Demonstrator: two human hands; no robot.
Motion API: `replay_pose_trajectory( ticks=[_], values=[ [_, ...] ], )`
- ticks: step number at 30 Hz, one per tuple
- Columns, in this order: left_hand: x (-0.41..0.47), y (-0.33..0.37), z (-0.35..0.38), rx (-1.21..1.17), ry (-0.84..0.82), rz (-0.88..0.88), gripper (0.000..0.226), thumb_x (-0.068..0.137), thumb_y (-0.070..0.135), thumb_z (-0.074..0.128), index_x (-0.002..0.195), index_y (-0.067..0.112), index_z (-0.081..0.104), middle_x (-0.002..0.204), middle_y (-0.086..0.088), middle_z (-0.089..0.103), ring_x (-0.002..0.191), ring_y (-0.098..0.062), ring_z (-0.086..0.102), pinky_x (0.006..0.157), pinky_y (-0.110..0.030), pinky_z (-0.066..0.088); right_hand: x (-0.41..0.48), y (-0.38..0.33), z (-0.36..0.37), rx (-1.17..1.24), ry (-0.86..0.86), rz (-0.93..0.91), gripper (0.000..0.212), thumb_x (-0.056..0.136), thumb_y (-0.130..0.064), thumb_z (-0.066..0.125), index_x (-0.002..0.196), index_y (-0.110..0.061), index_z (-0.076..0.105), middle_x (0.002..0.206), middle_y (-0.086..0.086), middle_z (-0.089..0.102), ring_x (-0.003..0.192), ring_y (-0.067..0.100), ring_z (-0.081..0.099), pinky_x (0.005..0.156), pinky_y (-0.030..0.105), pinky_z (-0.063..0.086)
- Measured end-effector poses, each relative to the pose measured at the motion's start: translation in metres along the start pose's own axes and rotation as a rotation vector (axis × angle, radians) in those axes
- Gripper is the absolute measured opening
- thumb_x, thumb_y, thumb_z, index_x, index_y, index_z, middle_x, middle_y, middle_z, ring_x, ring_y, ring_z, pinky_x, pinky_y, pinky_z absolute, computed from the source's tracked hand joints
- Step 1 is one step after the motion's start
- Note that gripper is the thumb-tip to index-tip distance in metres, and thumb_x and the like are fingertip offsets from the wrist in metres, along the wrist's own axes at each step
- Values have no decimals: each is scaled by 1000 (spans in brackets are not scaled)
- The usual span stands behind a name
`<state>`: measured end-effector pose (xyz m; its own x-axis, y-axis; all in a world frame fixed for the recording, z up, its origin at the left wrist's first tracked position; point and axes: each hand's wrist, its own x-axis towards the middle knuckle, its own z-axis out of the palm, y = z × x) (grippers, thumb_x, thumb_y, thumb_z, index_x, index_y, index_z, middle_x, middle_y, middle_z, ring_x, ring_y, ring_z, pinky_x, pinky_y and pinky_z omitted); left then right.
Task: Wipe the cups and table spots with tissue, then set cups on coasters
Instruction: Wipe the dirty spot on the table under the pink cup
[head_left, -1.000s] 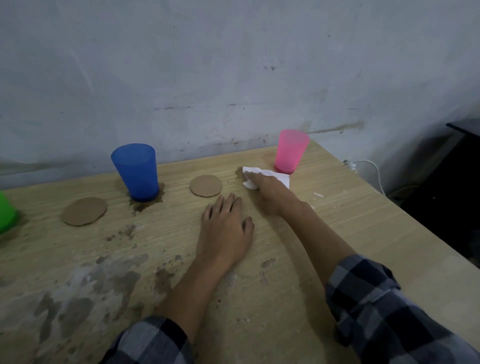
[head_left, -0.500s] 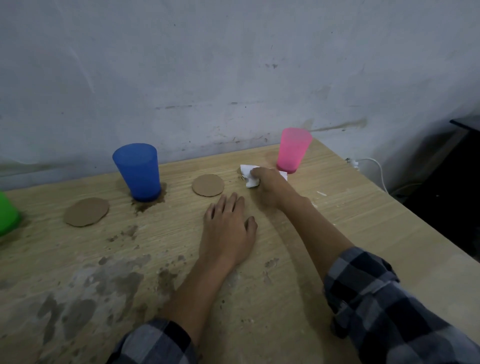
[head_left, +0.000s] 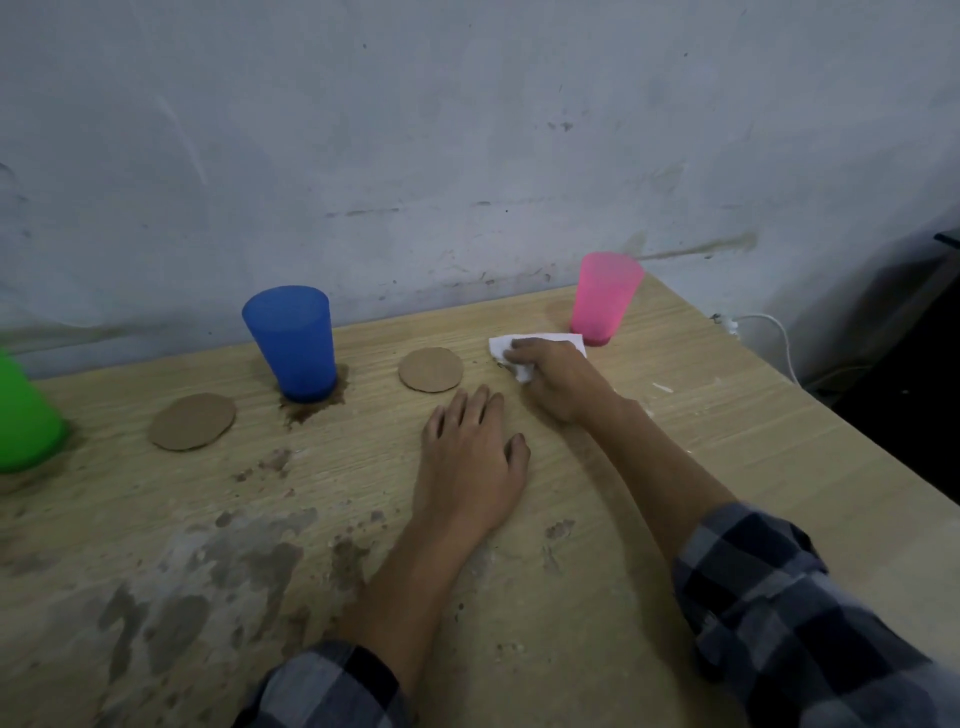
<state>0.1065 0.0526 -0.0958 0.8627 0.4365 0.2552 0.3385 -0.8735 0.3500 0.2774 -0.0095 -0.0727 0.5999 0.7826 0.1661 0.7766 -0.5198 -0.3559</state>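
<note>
My right hand presses a white tissue onto the wooden table, just left of the upright pink cup. My left hand lies flat on the table, fingers apart, holding nothing. A blue cup stands upright in a brown stain. At the left edge a green cup is partly cut off. One round cardboard coaster lies between the blue cup and the tissue. Another coaster sits between the green and blue cups.
Brown and grey dirt patches cover the table's near left part. The wall runs close behind the cups. A white cable hangs beyond the table's right edge, where the floor area is dark.
My right hand has slid the tissue slightly left and back beside the pink cup. My left hand has stayed flat in place.
</note>
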Motion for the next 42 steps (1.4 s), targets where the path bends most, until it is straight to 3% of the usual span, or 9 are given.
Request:
replay_pose_trajectory(
  ticks=[4,10,14,20,23,27,35,38,42],
  values=[
    [1,-1,0,3,-8,-1,56,94,42,32,145,18,36,155,-2,32,144,-21,23,117,-41,14,2,9,-4,-18,-38,72,45,94,-2,48,139,-7,52,148,10,46,138,29,40,113,32,30],
    [-1,-1,-2,-7,-25,0,56,96,42,31,147,17,33,157,-3,29,146,-21,20,118,-42,13,30,-14,8,-20,-62,60,33,102,-13,38,128,-5,56,139,15,52,125,35,48,105,39,35],
    [-1,0,-2,-2,-15,-5,56,95,42,31,145,18,36,156,-2,31,145,-21,21,117,-40,14,17,-9,5,8,-24,-24,22,98,-16,49,107,-5,67,113,11,68,106,30,60,93,39,45],
    [0,0,-2,-8,-26,-1,57,96,42,29,147,17,32,157,-2,28,146,-21,18,118,-42,12,38,12,0,121,61,126,37,89,-16,60,126,-17,61,123,6,66,114,25,61,99,38,47],
    [0,-2,-1,3,-29,-9,57,97,43,30,148,17,32,157,-2,28,146,-20,18,118,-41,12,43,-3,10,-12,35,111,26,91,-19,56,113,-25,66,113,-4,70,107,20,61,88,30,46],
    [0,-2,-2,-12,-23,-4,56,96,42,30,146,17,34,156,-2,30,146,-20,19,118,-41,12,36,-6,13,55,-70,-43,19,93,-7,50,98,-19,65,96,-1,59,92,20,52,88,37,44],
    [-1,-1,-1,1,-30,-4,57,95,43,29,147,18,33,157,-2,29,146,-21,19,118,-42,14,35,17,-4,84,64,54,34,90,-15,59,124,-14,63,118,5,68,110,24,62,91,31,46],
    [0,-1,-1,4,-30,-2,57,96,43,28,147,18,32,157,-2,28,146,-21,18,118,-41,13,44,-1,6,14,-81,39,30,91,-6,53,118,-13,65,117,3,69,113,23,60,97,32,45],
    [1,-2,-2,2,-29,-2,56,96,42,30,147,18,33,157,-2,29,146,-20,18,118,-41,13,26,-12,7,78,-35,-93,25,89,-1,51,99,-15,70,102,-1,68,105,24,61,96,35,46]
  ],
)
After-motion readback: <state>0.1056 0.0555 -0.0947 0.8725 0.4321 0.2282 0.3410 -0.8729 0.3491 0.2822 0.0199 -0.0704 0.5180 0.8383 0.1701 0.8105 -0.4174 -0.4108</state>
